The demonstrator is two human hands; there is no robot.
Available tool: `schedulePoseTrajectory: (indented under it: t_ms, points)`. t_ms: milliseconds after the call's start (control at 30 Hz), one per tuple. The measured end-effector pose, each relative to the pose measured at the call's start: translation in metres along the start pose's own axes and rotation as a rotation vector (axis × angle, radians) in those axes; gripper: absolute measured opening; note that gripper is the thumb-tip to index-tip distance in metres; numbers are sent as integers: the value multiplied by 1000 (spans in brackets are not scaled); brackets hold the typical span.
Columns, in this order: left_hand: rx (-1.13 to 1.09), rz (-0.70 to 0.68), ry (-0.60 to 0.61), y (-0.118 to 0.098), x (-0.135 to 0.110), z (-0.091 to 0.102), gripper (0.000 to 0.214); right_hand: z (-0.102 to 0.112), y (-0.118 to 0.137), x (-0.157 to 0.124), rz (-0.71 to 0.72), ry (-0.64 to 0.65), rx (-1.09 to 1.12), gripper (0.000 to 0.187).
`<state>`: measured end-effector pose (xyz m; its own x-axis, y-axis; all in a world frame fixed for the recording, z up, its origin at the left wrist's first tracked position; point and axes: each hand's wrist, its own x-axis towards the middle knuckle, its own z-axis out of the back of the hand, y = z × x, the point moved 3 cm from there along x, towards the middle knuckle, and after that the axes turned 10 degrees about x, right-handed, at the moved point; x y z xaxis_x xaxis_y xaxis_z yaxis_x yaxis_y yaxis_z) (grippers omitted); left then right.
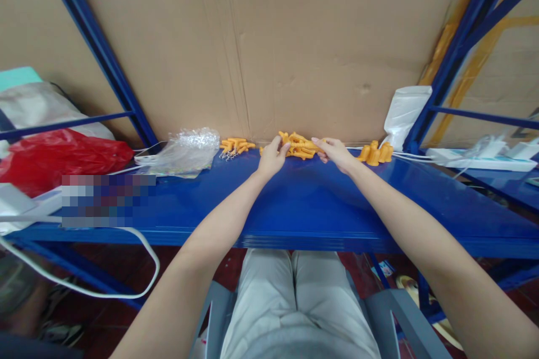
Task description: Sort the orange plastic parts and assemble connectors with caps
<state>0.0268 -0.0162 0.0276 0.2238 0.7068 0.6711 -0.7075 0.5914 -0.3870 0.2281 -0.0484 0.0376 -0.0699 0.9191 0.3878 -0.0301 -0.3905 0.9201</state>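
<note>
Several small orange plastic pieces (pixel 300 151) lie in a pile against the cardboard at the back of the blue shelf. At the pile's left end, my left hand (pixel 272 158) is closed with its fingers curled; what sits between them is hard to make out. From the right reaches my right hand (pixel 336 153), its thumb and fingers pinching an orange plastic piece at the pile's edge. Left of my hands is a smaller group of orange pieces with metal chains (pixel 231 152). On the right, several thicker orange pieces (pixel 374 153) stand close together.
Clear plastic bags (pixel 189 151) lie left of the orange groups. A red bag (pixel 67 154) and a white cable (pixel 147 252) are farther left. On the right are a white pouch (pixel 406 115) and a power strip (pixel 480 161). A cardboard sheet (pixel 337 50) closes off the back.
</note>
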Motion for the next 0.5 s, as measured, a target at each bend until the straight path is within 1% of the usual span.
schedulePoseTrajectory:
  t_ms: [133,333,500]
  points:
    - [-51,-23,3,5,2,-5,32,-2,1,-1,-4,-11,15,56]
    - [-242,-71,-134,8,4,-11,37,-4,5,1,27,-40,16,55]
    - [-317,-7,-138,10,6,-14,33,-5,6,1,55,-58,-29,57]
